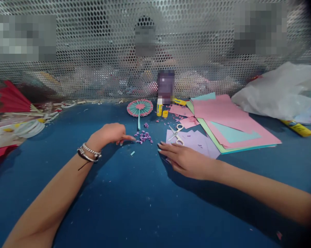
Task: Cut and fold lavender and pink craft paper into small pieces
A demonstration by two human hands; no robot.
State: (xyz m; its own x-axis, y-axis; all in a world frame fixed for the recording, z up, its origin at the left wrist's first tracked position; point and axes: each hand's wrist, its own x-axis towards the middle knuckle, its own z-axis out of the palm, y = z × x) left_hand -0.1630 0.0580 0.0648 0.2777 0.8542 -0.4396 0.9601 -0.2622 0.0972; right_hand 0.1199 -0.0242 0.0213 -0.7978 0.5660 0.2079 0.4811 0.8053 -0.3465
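My left hand (111, 135), with bracelets on the wrist, reaches across the blue table; its index finger is stretched out and touches a small heap of purple paper scraps (144, 137), the other fingers curled under. My right hand (182, 158) lies flat with fingers stretched toward the same heap, resting on the edge of a lilac paper sheet (197, 142) and holding nothing. White-handled scissors (177, 133) lie on that sheet just beyond my right fingers. A round pink and teal paper fan (140, 108) with a teal handle lies further back.
A glue bottle (159, 106) and its yellow cap (165, 114) stand by the fan. Stacked pink, teal and green sheets (228, 120) lie right, a white plastic bag (279, 91) behind. Red folded paper (12, 98) and strips lie left. A perforated metal screen (93, 51) closes the back.
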